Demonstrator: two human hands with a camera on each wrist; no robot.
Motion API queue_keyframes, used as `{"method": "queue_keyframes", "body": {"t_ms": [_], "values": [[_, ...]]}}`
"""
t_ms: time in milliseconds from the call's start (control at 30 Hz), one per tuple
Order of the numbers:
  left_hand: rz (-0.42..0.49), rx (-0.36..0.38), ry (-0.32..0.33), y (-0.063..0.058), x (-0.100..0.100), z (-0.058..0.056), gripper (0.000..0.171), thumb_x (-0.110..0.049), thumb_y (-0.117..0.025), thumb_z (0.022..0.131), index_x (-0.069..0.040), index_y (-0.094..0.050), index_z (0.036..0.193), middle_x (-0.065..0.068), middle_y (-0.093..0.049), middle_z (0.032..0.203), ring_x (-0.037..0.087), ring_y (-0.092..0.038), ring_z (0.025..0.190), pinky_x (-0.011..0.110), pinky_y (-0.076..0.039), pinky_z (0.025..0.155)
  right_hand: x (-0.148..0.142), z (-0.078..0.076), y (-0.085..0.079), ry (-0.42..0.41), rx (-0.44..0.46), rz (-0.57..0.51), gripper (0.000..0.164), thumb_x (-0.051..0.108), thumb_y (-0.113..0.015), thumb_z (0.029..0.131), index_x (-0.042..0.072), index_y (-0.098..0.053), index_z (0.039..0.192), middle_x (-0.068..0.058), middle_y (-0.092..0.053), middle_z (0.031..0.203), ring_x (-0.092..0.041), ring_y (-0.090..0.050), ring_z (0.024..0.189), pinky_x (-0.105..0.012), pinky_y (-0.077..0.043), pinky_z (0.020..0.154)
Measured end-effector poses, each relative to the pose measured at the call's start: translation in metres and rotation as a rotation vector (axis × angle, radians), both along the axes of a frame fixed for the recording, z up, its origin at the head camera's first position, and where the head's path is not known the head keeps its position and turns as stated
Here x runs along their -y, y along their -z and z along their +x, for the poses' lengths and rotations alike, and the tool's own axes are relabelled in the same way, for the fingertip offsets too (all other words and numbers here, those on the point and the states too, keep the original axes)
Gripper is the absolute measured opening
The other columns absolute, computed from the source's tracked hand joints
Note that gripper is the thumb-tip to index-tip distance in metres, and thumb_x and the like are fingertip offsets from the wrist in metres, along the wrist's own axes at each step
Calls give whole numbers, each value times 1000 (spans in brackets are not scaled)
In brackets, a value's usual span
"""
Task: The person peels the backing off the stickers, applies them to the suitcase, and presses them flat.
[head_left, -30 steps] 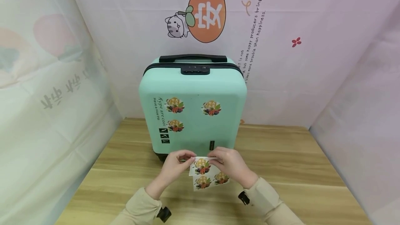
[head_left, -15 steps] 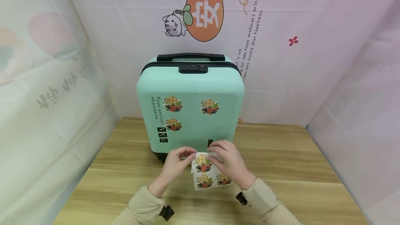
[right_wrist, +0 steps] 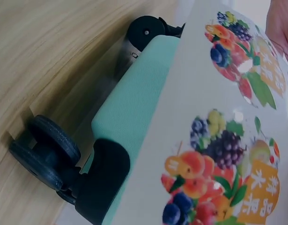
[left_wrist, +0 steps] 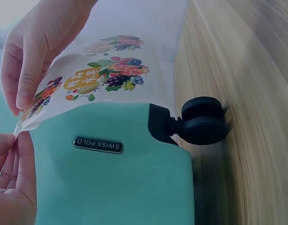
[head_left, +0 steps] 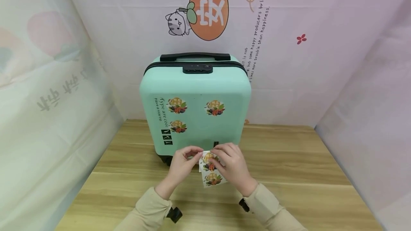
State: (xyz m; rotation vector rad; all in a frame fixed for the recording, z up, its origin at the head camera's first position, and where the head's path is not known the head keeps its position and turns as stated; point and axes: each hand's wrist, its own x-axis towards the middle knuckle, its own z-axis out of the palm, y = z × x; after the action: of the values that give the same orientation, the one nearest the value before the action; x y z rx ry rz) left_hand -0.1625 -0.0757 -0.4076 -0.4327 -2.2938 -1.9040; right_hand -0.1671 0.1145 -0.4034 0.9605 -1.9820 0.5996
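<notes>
In front of the suitcase's lower part, both hands are on a white sheet of round fruit stickers (head_left: 213,179). My left hand (head_left: 181,164) pinches its top left corner between thumb and fingers. Close beside it, my right hand (head_left: 233,167) pinches the top edge and covers the sheet's right side. The left wrist view has the left hand (left_wrist: 12,173) gripping the sheet's edge, with the right hand's fingers (left_wrist: 26,89) on a sticker. Larger fruit prints on the sheet (right_wrist: 218,173) fill the right wrist view. A white layer shows behind the sheet's left edge.
A mint-green suitcase (head_left: 196,117) stands upright on the wooden table (head_left: 282,174). Three matching fruit stickers, two left and one right (head_left: 214,108), are on its front. Its black wheels (left_wrist: 203,121) rest near the table. Printed cloth (head_left: 289,63) hangs behind and at both sides.
Both hands have risen slightly with the sheet. The right hand has come closer to the left and now covers the sheet's lower right sticker. The head view has shifted a little.
</notes>
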Motion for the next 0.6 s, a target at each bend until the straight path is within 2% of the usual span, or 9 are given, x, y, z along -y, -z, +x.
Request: {"method": "queue_keyframes", "body": {"t_ms": [67, 233, 400, 600], "values": [[6, 1, 5, 1, 0, -1, 13, -9, -64, 90, -3, -71, 98, 13, -68, 92, 31, -64, 82, 43, -57, 68, 1, 0, 1, 1, 1, 2, 25, 17, -81, 71, 7, -71, 92, -6, -67, 92, -21, -59, 86, -34, -47, 71], [2, 3, -2, 1, 0, -1, 12, -10, -64, 90, -4, -71, 98, 12, -68, 91, 29, -64, 81, 37, -58, 67, 2, -1, 3, 1, 0, 6, 24, 19, -80, 72, 7, -71, 90, -5, -66, 91, -20, -58, 85, -33, -47, 70], [5, -16, -1, 1, -2, -1, 13, -11, -64, 90, -3, -70, 98, 13, -68, 92, 24, -64, 80, 31, -57, 67, 2, -2, 3, 2, 7, 13, 25, 20, -81, 71, 7, -71, 91, -5, -66, 92, -20, -58, 86, -33, -47, 71], [10, -12, 22, 2, -4, 1, 15, -12, -64, 90, -1, -69, 98, 17, -68, 91, 8, -64, 75, 27, -55, 64, 0, -2, 6, 4, 3, 27, 27, 18, -82, 69, 7, -71, 91, -5, -66, 93, -20, -58, 87, -33, -47, 72]]}}
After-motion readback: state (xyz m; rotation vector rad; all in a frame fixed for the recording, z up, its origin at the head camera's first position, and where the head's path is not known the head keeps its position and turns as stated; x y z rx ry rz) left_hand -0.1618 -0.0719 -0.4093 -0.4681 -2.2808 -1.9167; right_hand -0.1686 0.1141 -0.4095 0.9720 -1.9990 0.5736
